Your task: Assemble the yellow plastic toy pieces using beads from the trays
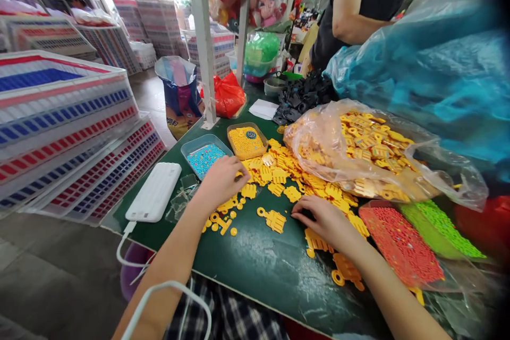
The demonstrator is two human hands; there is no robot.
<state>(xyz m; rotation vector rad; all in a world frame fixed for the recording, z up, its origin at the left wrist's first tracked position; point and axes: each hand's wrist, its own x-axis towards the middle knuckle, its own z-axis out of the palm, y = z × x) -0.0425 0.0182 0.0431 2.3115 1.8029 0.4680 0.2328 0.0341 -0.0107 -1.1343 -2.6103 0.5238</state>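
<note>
My left hand (224,179) is closed, its fingers curled together over the near edge of a heap of yellow plastic pieces (274,170). Whether anything sits between those fingertips is hidden. My right hand (321,219) rests low over the green table, thumb and fingertips pinched together; what they hold, if anything, is too small to make out. Between the hands lies a single flat yellow piece with a ring at one end (274,220). Behind my left hand stand a tray of blue beads (205,156) and a tray of yellow beads (246,141).
A white power bank (153,191) with a cable lies at the left edge. An open plastic bag of yellow pieces (370,154) fills the right back, near red beads (402,241) and green beads (448,228). Black parts (305,95) lie behind. Another person (358,5) stands across.
</note>
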